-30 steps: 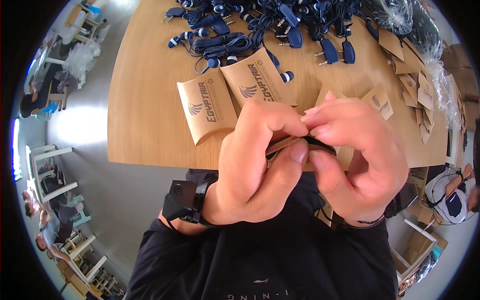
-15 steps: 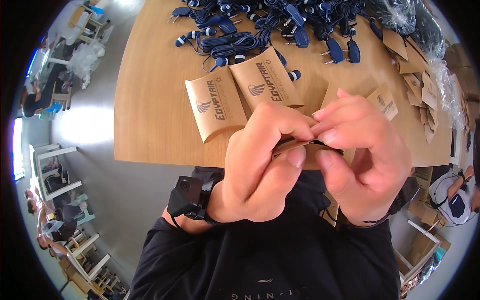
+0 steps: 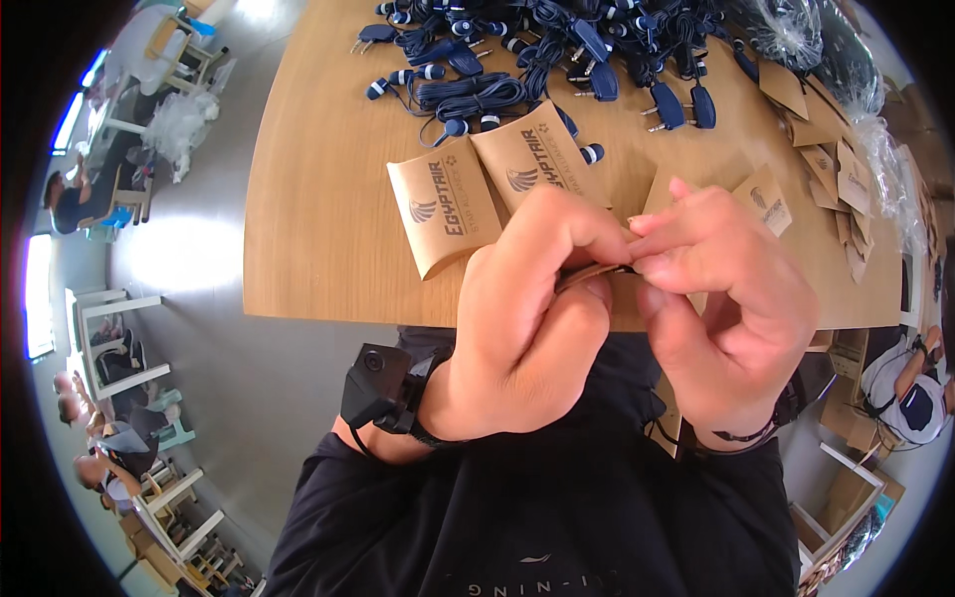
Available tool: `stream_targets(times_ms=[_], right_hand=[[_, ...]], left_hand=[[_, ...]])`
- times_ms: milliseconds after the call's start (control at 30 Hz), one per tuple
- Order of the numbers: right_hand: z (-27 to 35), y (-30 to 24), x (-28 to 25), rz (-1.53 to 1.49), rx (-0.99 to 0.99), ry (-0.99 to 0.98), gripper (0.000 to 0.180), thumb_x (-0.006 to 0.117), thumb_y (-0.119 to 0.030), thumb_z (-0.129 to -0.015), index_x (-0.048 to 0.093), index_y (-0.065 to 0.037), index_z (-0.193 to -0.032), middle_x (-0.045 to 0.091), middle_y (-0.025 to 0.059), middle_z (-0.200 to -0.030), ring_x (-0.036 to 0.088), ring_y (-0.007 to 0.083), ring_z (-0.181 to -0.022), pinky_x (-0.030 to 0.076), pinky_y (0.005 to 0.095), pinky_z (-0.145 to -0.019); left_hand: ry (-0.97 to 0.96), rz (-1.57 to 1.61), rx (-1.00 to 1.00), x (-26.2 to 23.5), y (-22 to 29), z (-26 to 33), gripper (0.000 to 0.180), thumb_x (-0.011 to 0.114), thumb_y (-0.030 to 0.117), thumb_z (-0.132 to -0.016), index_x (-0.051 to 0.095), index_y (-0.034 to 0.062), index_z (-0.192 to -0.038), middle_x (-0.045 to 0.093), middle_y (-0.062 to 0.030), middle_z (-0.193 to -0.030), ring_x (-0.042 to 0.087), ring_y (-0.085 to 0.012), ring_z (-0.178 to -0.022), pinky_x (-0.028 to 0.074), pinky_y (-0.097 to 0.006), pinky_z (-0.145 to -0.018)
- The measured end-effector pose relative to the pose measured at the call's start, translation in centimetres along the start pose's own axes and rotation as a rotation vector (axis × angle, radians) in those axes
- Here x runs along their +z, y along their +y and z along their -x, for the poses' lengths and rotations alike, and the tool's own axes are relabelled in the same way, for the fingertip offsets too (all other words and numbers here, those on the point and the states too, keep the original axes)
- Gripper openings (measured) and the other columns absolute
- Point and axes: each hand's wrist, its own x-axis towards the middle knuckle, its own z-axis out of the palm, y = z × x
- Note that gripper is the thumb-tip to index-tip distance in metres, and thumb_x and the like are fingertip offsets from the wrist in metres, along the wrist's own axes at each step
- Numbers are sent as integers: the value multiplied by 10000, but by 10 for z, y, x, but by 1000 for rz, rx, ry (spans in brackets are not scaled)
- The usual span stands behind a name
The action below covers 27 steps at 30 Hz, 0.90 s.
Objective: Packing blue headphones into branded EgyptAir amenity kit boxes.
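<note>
Above the surface's near edge (image 3: pixel 338 300), our left hand (image 3: pixel 542 303) and right hand (image 3: pixel 731 289) both pinched a brown card piece (image 3: pixel 589 274), which squeezing harder could crease.

most of the brown card (image 3: pixel 587 277) is hidden by the left hand (image 3: pixel 532 308) and the right hand (image 3: pixel 736 294); its shape cannot be told. the lower end of one pillow box (image 3: pixel 529 149) is partly covered by the left hand. the earphone pile (image 3: pixel 542 65) is cut off by the upper edge.
</note>
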Motion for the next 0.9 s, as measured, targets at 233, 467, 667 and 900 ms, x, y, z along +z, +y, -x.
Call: stream_targets(times_ms=[233, 467, 667, 900], right_hand=[[-6, 0, -14, 267, -161, -147, 247, 771, -22, -721, 645, -68, -928, 697, 94, -881, 669, 252, -901, 376, 519, -1030], [-3, 8, -17, 152, -169, -100, 229, 775, -14, -717, 672, -48, -918, 702, 102, -881, 675, 248, -836, 437, 504, -977], [-5, 4, -19, 57, -29, -112, 205, 647, 46, -735, 665, -9, -931, 691, 117, -879, 668, 235, -823, 458, 480, -979], [-4, -3, -11, -42, 147, 1, 247, 587, 69, -772, 606, 36, -1017, 656, 105, -885, 671, 197, -842, 450, 445, -1016]], left_hand=[[48, -112, 28, 3, 3, 7, 167, 501, -66, -897, 480, -39, -1060, 636, -186, -1023, 614, -173, -889, 491, -298, -782], [-107, -449, 122, -15, 3, 6, 398, 742, -61, -784, 539, -59, -1126, 658, -193, -1099, 658, -297, -1061, 515, -342, -894], [-99, -492, 134, -16, 7, 4, 445, 768, -112, -713, 559, -49, -1101, 684, -174, -1053, 687, -274, -1007, 536, -325, -851], [-69, -485, 124, -12, 4, 4, 412, 766, -105, -730, 558, -50, -1082, 682, -172, -1048, 689, -272, -1000, 535, -319, -853]])
